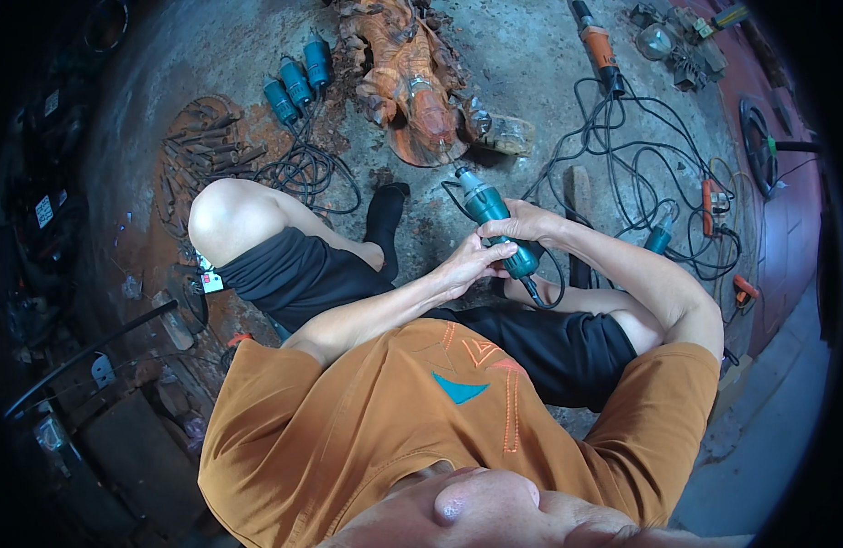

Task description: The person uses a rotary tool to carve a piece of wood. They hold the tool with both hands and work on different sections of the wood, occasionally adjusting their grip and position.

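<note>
Both my hands are closed round a teal electric die grinder [485, 202], held at a slant over my lap. My left hand [472, 264] grips the rear of its body, and my right hand [524, 222] wraps the middle from the other side. The grinder's grey nose points up and away from me, towards the near end of a reddish-brown wood carving [385, 46]. Its thin tip looks close to the carving; whether they touch I cannot tell. A black cord leaves the tool's rear end.
Three teal power tools [295, 80] stand at the far left, their cords tangled on the floor. Carving bits [207, 146] lie heaped beside them. An orange grinder [600, 53], more cables and an orange power strip [711, 205] lie to the right. A wood block [508, 133] touches the carving.
</note>
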### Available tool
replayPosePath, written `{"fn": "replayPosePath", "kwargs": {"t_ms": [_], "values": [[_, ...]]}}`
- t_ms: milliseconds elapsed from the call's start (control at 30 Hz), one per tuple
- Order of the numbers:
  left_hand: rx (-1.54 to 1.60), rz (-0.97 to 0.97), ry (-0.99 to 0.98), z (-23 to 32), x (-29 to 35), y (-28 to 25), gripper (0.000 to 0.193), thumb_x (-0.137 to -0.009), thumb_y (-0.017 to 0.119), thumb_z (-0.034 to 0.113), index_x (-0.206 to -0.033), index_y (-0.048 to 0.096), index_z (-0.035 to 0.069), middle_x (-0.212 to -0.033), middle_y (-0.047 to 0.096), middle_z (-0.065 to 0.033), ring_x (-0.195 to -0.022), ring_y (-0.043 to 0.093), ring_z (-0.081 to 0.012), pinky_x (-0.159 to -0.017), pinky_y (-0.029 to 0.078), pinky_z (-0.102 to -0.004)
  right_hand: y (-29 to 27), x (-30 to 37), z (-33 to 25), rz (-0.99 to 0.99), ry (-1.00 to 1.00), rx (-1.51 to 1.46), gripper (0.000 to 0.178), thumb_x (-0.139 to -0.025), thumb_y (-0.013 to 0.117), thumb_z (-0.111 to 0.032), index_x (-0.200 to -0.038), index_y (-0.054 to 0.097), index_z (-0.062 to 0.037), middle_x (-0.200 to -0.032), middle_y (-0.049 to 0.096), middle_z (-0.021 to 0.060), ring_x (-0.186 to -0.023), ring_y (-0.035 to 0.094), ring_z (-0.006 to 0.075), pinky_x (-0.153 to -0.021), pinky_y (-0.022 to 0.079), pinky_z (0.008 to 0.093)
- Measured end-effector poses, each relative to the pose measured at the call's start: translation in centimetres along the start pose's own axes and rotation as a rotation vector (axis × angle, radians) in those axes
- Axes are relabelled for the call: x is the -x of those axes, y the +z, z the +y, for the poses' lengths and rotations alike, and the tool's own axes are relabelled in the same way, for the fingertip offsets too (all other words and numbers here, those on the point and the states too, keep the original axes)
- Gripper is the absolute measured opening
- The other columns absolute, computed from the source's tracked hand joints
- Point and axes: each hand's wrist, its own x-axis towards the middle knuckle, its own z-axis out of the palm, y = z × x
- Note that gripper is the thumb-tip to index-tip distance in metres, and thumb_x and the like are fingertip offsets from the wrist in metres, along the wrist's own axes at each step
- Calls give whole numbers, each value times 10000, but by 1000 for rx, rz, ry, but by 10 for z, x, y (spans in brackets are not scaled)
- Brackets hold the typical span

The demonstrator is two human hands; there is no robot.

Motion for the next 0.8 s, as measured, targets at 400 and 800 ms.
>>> {"fn": "replayPosePath", "kwargs": {"t_ms": [400, 800], "values": [[18, 53, 29, -4, 6, -1, 498, -913, 663, 278, -1268, 417, 29, -1124, 598, -83, -1007, 620, -155, -823, 536, -324, 2, -3, -10, -90, -23, 3, 634, -717, 770, -344, -1205, 529, -19, -1046, 621, 127, -959, 602, 210, -829, 514, 350], [-22, 9, 29, 3, -5, -4, 537, -904, 671, 301, -1278, 421, 9, -1106, 599, -88, -992, 631, -168, -809, 558, -345, -4, -10, 0, -6, -15, -59, 592, -713, 780, -329, -1144, 563, 15, -1025, 629, 155, -936, 604, 215, -815, 498, 340]]}}
